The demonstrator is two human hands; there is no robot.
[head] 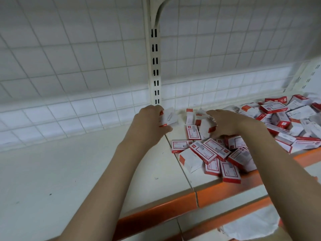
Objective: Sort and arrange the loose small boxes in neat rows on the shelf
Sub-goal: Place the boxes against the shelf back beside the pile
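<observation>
The left hand (147,122) is gripping one box (168,117) at the shelf (86,171) back. The right hand (225,124) is grasping another from the pile (260,129); rows appear unstarted, so upright placement should follow.

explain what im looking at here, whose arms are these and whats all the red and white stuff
There is one picture, taken by a camera worn on a person's head, looking down at their own bare arms. No robot is involved. They stand at a white shop shelf with an orange front edge and a wire grid back. The red and white things are a loose pile of small boxes on the shelf's right side. The left hand holds one small box upright near the back post. The right hand reaches into the pile, curled over a box.
</observation>
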